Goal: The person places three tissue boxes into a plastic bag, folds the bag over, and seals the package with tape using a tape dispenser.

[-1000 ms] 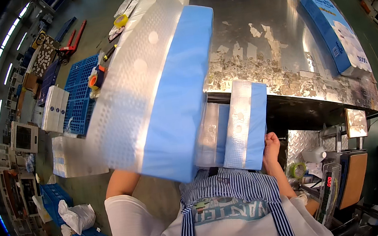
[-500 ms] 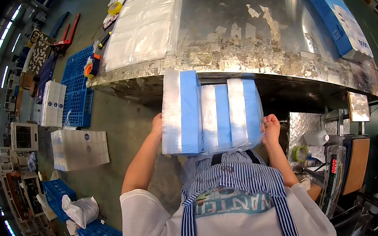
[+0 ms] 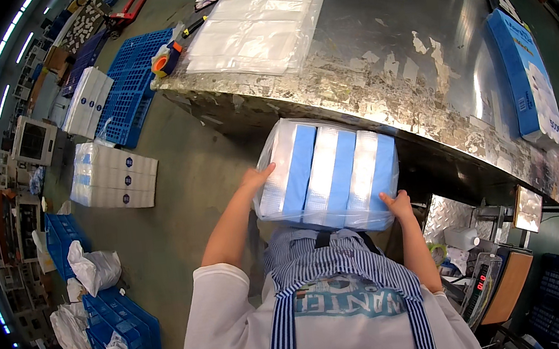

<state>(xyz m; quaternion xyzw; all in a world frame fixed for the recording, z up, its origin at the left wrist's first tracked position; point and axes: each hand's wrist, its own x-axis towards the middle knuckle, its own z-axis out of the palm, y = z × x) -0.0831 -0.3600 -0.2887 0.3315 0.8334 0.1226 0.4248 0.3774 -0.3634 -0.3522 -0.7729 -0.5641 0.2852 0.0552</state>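
Three blue-and-white soft packs [image 3: 326,177], which look like paper tissue, sit side by side in a clear plastic bag [image 3: 271,207] at my waist, by the table's near edge. At the bag's left side my left hand [image 3: 257,178] is closed on the plastic, its thumb on top and its other fingers partly hidden. My right hand [image 3: 398,205] grips the lower right corner of the same bag, thumb pressed against it. The bag's underside is out of sight.
Flat clear bags [image 3: 262,18] lie stacked on the metal table [image 3: 401,24], near a tape dispenser [image 3: 167,59]. A blue box [image 3: 525,78] stands at its right end. White wrapped bundles [image 3: 114,175] and blue crates [image 3: 121,336] are on the left; a scale display [image 3: 480,278] is at right.
The left pack stood higher than the others before; now all three line up evenly in the bag. My right thumb has come onto the bag's corner. The whole view has turned somewhat.
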